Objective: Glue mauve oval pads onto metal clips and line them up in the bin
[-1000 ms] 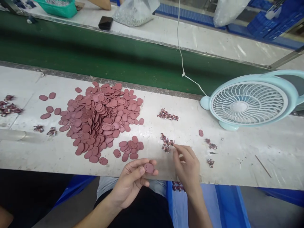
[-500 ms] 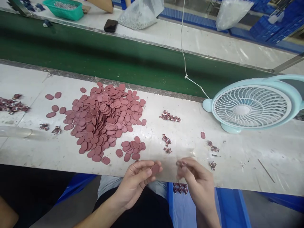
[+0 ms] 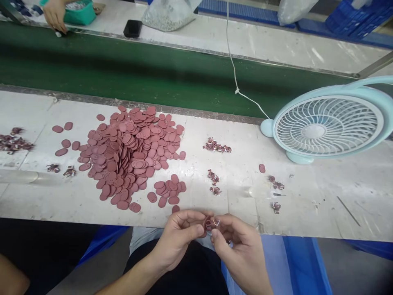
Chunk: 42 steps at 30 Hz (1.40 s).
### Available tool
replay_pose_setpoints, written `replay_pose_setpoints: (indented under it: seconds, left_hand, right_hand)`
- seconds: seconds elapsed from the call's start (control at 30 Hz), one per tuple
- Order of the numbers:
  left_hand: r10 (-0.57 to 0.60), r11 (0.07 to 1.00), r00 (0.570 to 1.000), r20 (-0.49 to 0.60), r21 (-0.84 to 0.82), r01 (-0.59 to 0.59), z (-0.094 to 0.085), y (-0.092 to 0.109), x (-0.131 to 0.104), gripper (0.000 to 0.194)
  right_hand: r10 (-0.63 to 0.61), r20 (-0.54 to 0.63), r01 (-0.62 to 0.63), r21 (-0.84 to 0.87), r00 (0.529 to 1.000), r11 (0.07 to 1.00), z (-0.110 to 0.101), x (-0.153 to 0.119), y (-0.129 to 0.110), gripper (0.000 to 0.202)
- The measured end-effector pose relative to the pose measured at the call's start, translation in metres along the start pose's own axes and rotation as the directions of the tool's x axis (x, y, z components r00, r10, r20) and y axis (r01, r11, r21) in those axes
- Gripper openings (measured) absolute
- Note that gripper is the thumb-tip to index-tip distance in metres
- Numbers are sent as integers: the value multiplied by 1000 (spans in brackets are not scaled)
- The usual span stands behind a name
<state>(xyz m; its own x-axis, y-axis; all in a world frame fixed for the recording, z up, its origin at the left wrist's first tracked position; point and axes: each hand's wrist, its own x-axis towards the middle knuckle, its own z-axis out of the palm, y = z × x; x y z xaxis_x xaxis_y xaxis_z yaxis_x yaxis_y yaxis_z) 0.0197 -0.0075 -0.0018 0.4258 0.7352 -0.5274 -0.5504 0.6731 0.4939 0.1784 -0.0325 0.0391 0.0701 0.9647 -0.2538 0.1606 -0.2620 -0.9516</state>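
My left hand [image 3: 176, 239] is closed, pinching a reddish-brown oval disc [image 3: 208, 223] at its fingertips. My right hand [image 3: 241, 248] is pinched on a small brown-and-silver piece [image 3: 216, 222], held right against the disc; fingers partly cover both. To the left of the hands spreads a big heap of similar oval discs [image 3: 123, 151], with a smaller group of them [image 3: 170, 190] closer to me. Small clusters of brown-and-silver pieces [image 3: 216, 145] lie beyond my hands, and a few more pieces [image 3: 275, 207] lie to the right.
A light-blue fan [image 3: 325, 127] stands at the right, its white cord [image 3: 235, 73] running upward. Past the green belt [image 3: 184, 73], another person's hand [image 3: 55, 16] is near a green basket [image 3: 81, 14]. A blue bin [image 3: 303, 262] sits below the table edge.
My right hand has moved left, bringing its small piece up to the disc in my left hand. Another person's hand has appeared by the green basket. The view has shifted slightly.
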Motion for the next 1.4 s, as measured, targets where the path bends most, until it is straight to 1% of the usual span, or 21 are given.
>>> replay_pose_setpoints:
  seconds: [0.17, 0.3, 0.4, 0.5, 0.6, 0.7, 0.77, 0.9, 1.0, 1.1, 1.23, 1.4]
  left_hand:
    - [22, 997, 1000, -22, 79, -20, 1, -3, 0, 10]
    - [84, 991, 996, -23, 105, -81, 0, -7, -1, 9]
    - [97, 991, 995, -34, 99, -93, 0, -9, -1, 9]
    - [82, 993, 995, -49, 91, -77, 0, -10, -2, 8]
    - [86, 991, 994, -64, 108, -79, 0, -9, -2, 8]
    - [102, 987, 993, -54, 131, -94, 2, -9, -2, 11]
    - [101, 988, 994, -51, 123, -94, 3, -8, -2, 11]
    - [93, 992, 995, -44, 88, -89, 7, -8, -2, 9]
    - [109, 990, 993, -42, 91, -105, 8, -9, -3, 8]
    - [133, 985, 990, -50, 121, -126, 8, -10, -3, 7]
    - [182, 967, 983, -35, 185, -173, 5, -13, -3, 9]
    - [250, 939, 967, -44, 253, -232, 5, -18, -4, 7]
  right_hand:
    - [6, 59, 0, -100, 998, 995, -9, 2, -3, 10]
    - [26, 86, -21, -60, 996, 998, -10, 4, -3, 8]
    - [26, 78, -24, -22, 997, 999, -8, 4, -1, 7]
    - [1, 72, 2, -33, 997, 999, -8, 3, 0, 8]
    - [-47, 76, 54, -93, 996, 994, -9, 2, -1, 11]
    - [-94, 64, 102, -139, 993, 985, -10, 0, -3, 15]
    - [-99, 53, 105, -125, 994, 987, -9, -1, -2, 14]
    - [-71, 23, 72, -61, 997, 996, -6, -2, 1, 13]
    - [-50, 6, 50, -21, 999, 999, -4, -3, 3, 8]
    - [-46, -15, 46, 16, 999, 999, -2, -3, 5, 7]
    - [-40, -36, 42, 47, 999, 998, -1, -3, 9, 8]
    - [-56, -72, 60, 46, 996, 997, 0, -5, 14, 10]
